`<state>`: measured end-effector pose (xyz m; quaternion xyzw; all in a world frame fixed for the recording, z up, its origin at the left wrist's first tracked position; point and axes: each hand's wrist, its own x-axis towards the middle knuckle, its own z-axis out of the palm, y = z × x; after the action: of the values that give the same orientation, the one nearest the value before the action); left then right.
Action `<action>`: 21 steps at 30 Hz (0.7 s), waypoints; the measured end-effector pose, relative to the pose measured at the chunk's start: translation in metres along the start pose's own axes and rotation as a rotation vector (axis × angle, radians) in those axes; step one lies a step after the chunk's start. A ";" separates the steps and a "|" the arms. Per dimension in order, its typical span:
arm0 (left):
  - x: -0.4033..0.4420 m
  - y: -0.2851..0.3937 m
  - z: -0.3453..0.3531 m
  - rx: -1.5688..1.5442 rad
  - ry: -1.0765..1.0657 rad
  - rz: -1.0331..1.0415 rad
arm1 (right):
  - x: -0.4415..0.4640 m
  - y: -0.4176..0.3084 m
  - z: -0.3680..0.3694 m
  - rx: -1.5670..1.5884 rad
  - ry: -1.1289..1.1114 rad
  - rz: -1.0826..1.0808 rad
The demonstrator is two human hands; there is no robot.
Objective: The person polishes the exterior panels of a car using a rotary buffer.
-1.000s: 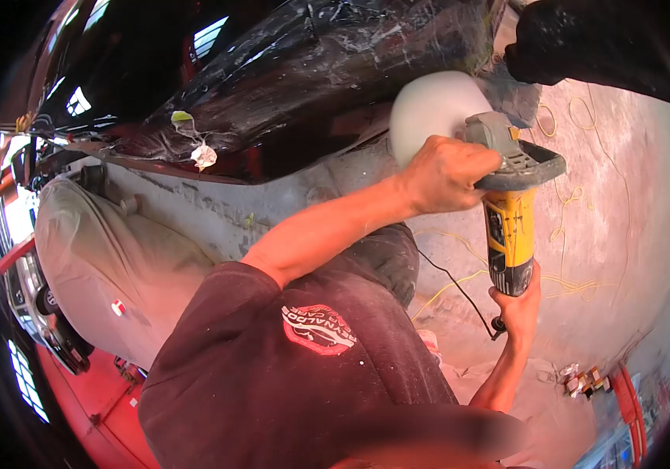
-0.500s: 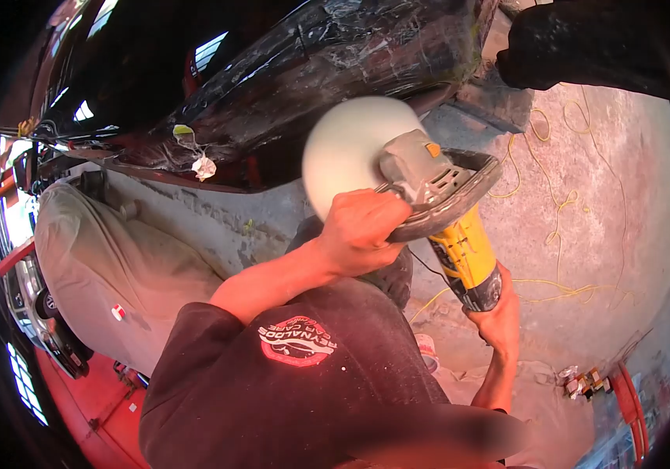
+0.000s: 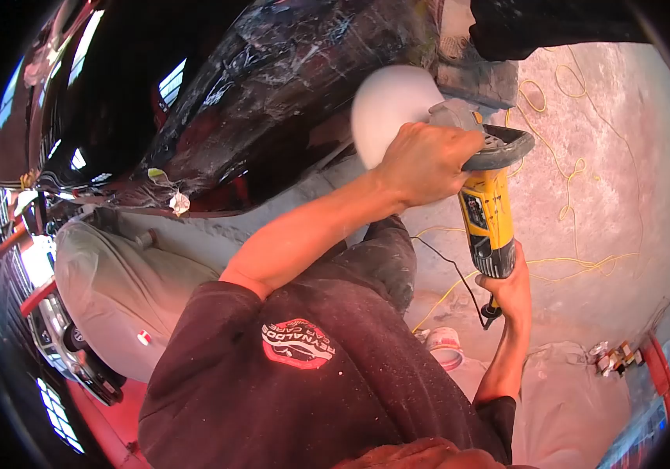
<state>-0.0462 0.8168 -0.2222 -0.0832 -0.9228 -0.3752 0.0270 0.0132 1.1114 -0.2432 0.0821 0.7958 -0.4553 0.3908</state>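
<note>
A yellow and grey angle polisher (image 3: 493,215) is held between my two hands, its round white pad (image 3: 392,109) near the lower edge of a dark, glossy car body panel (image 3: 296,94) with whitish smears. Whether the pad touches the panel I cannot tell. My left hand (image 3: 432,162) is wrapped round the black loop handle by the tool's head, back of the hand upward. Around the rear end of the yellow body, my right hand (image 3: 508,283) is closed, palm and fingers partly hidden. A black cord hangs from the tool's rear.
Yellow cord (image 3: 565,207) lies in loops across the concrete floor (image 3: 616,172). A white and red bucket (image 3: 444,348) stands by my legs. To the left is a sheet-covered shape (image 3: 116,289); a crumpled scrap (image 3: 179,203) sticks to the panel's edge. Small items (image 3: 616,358) lie at right.
The polisher has moved right and slightly up in view, with both hands still on it. My left arm reaches farther out. The view itself has shifted a little too.
</note>
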 end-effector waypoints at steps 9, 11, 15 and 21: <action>0.030 -0.014 0.059 0.145 -0.332 -0.040 | 0.015 0.076 0.037 0.392 -0.111 0.140; 0.036 -0.019 0.071 0.176 -0.402 -0.049 | 0.020 0.090 0.047 0.481 -0.131 0.180; 0.056 -0.009 0.073 0.233 -0.532 -0.062 | 0.022 0.088 0.053 0.660 -0.215 0.235; 0.067 0.003 0.064 0.260 -0.482 -0.025 | 0.022 0.076 0.046 0.654 -0.223 0.189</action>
<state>-0.1107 0.8729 -0.2587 -0.1547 -0.9440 -0.2231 -0.1875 0.0604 1.1137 -0.3222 0.2261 0.5493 -0.6539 0.4686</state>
